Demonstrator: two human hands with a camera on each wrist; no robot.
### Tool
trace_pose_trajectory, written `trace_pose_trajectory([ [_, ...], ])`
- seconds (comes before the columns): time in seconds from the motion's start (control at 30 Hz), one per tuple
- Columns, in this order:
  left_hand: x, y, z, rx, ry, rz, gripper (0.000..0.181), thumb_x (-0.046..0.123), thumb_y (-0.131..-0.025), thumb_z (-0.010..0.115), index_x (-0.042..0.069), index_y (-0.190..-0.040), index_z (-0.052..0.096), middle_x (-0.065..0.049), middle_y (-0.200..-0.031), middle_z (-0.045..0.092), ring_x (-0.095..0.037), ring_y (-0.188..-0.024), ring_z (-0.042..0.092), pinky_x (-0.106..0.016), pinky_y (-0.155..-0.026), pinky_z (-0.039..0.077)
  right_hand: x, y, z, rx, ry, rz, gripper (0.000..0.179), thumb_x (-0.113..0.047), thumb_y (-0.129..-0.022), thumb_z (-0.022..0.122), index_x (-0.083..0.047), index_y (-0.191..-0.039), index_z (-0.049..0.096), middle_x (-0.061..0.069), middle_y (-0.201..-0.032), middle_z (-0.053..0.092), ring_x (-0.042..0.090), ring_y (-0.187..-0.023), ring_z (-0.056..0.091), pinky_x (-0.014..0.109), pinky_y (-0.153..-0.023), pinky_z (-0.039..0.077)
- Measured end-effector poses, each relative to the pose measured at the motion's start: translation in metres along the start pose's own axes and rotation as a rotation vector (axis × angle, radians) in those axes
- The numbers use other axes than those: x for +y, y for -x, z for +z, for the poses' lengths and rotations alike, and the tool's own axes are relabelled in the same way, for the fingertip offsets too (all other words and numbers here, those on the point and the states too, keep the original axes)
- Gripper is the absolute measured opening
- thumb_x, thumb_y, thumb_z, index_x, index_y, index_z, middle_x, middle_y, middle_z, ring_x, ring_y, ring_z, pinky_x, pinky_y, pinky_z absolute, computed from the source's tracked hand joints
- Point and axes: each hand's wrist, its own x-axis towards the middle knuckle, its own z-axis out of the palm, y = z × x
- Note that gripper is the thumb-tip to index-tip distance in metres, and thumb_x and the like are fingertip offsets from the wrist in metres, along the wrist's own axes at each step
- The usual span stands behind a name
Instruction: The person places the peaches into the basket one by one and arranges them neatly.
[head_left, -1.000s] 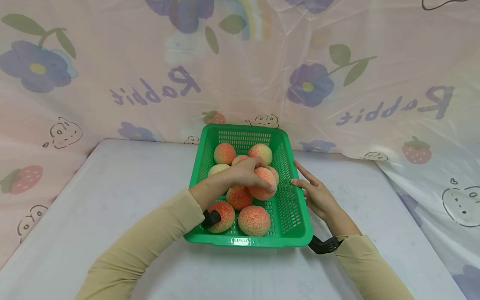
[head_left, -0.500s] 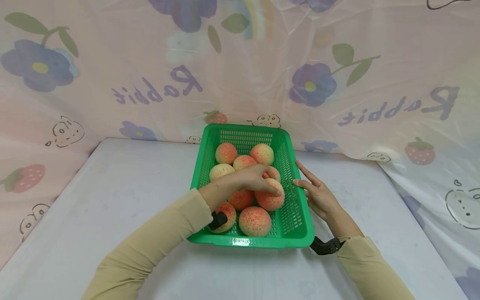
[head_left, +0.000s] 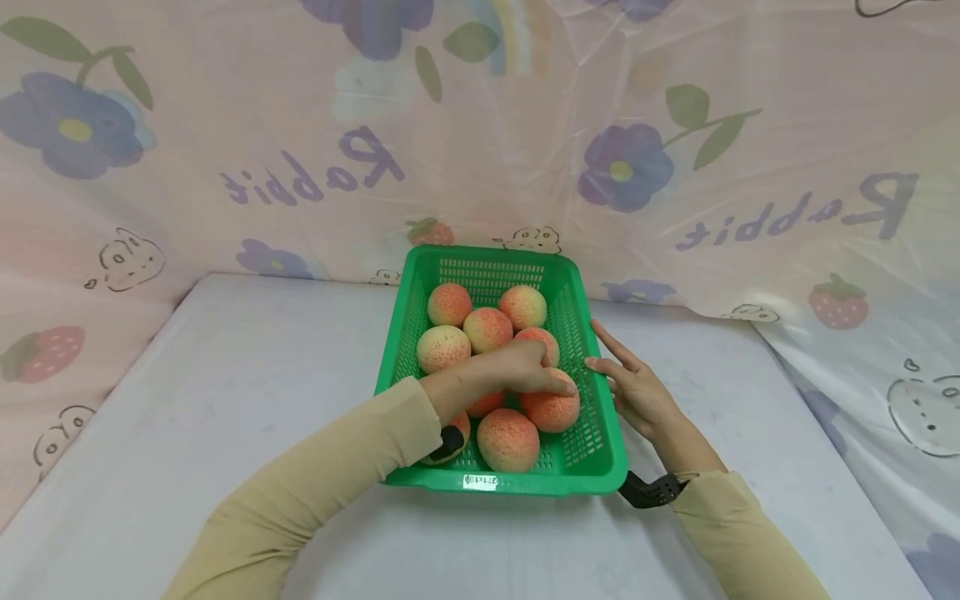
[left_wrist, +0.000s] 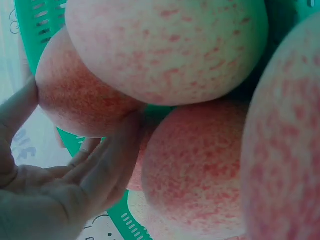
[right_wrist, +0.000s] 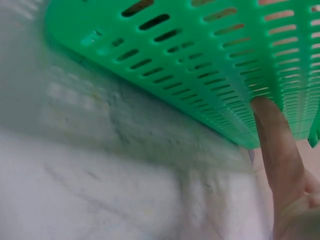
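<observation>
Several red-and-yellow speckled peaches sit in a green plastic basket (head_left: 510, 482) in the head view. My left hand (head_left: 525, 367) reaches over them from the left and holds one peach (head_left: 557, 412) at the basket's right side. In the left wrist view that peach (left_wrist: 80, 100) lies between the thumb and the fingers. Outside the basket, my right hand (head_left: 637, 392) rests at the right rim with its index finger straight. The right wrist view shows a digit of the right hand (right_wrist: 282, 160) touching the slotted outer wall (right_wrist: 200, 65).
The basket stands on a white-covered table (head_left: 300, 375) against a printed cloth backdrop (head_left: 480, 150). A peach (head_left: 508, 440) lies at the near end, and a paler peach (head_left: 442, 347) is left of the left hand. Black straps (head_left: 648, 490) are on the wrists.
My left hand has moved the peach to the right and toward the near end, up to the right wall. The right hand stays at the rim.
</observation>
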Motion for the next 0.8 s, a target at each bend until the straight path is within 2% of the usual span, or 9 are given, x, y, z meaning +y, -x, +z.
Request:
trace_pose_trajectory([
  [0.13,-0.004,-0.001,0.000,0.065,-0.097,-0.006,0.035,0.038,-0.086,0.071,0.008,-0.078,0.056,0.002,-0.067,0.044,-0.013,-0.063,0.046,-0.020,-0.058,0.038,0.000,-0.001,0.002,-0.001,-0.016,-0.002,0.067,-0.016,-0.096,0.059,-0.041,-0.150,0.027,-0.003,-0.122,0.056,0.008,-0.076,0.065,0.026,-0.068,0.057],
  [0.23,-0.008,-0.001,0.002,0.093,-0.149,-0.011,0.041,0.037,-0.086,0.071,0.013,-0.063,0.047,0.003,-0.057,0.039,-0.011,-0.053,0.041,-0.019,-0.052,0.036,-0.001,-0.001,0.003,-0.001,-0.025,0.001,0.067,-0.015,-0.096,0.059,-0.040,-0.150,0.027,-0.004,-0.119,0.059,0.008,-0.077,0.066,0.026,-0.068,0.057],
  [0.4,-0.007,0.001,-0.002,0.073,-0.174,-0.007,0.041,0.037,-0.087,0.070,0.014,-0.062,0.046,0.003,-0.059,0.038,-0.012,-0.055,0.041,-0.020,-0.053,0.035,-0.001,-0.001,0.004,0.009,-0.008,0.003,0.068,-0.016,-0.096,0.060,-0.040,-0.150,0.027,-0.004,-0.120,0.057,0.007,-0.075,0.065,0.025,-0.066,0.056],
  [0.5,-0.007,0.002,-0.008,0.058,-0.124,-0.015,0.039,0.035,-0.087,0.070,0.013,-0.063,0.048,0.003,-0.059,0.039,-0.012,-0.056,0.041,-0.020,-0.053,0.036,-0.002,-0.001,0.005,0.009,-0.002,0.004,0.067,-0.017,-0.096,0.060,-0.041,-0.149,0.028,-0.002,-0.122,0.054,0.007,-0.073,0.065,0.025,-0.065,0.056],
  [0.57,-0.008,0.003,-0.013,0.057,-0.076,-0.014,0.035,0.033,-0.087,0.070,0.012,-0.066,0.053,0.002,-0.061,0.042,-0.012,-0.058,0.043,-0.021,-0.054,0.038,-0.002,-0.001,0.005,0.008,0.000,0.004,0.067,-0.017,-0.095,0.061,-0.041,-0.149,0.028,0.000,-0.125,0.051,0.007,-0.072,0.064,0.025,-0.065,0.056],
  [0.63,-0.009,0.005,-0.019,0.058,-0.034,-0.008,0.026,0.031,-0.088,0.069,0.010,-0.077,0.061,0.002,-0.068,0.049,-0.013,-0.063,0.048,-0.021,-0.058,0.042,-0.002,-0.001,0.005,0.011,0.009,0.007,0.067,-0.018,-0.095,0.061,-0.042,-0.149,0.029,0.001,-0.127,0.048,0.007,-0.070,0.063,0.024,-0.064,0.055],
  [0.73,-0.011,0.011,-0.031,0.053,0.029,-0.008,0.025,0.030,-0.091,0.067,0.008,-0.102,0.067,-0.003,-0.093,0.061,-0.019,-0.078,0.060,-0.027,-0.069,0.051,-0.003,0.001,0.003,0.012,0.031,0.007,0.067,-0.019,-0.095,0.061,-0.042,-0.149,0.028,0.001,-0.130,0.044,0.007,-0.075,0.064,0.025,-0.067,0.056],
  [0.8,-0.012,0.015,-0.039,0.044,0.077,-0.010,0.030,0.030,-0.092,0.064,0.009,-0.114,0.064,-0.007,-0.111,0.061,-0.024,-0.090,0.064,-0.032,-0.079,0.053,-0.003,0.002,0.002,0.017,0.044,0.006,0.067,-0.019,-0.095,0.061,-0.041,-0.149,0.027,0.000,-0.129,0.045,0.008,-0.078,0.065,0.026,-0.068,0.056],
])
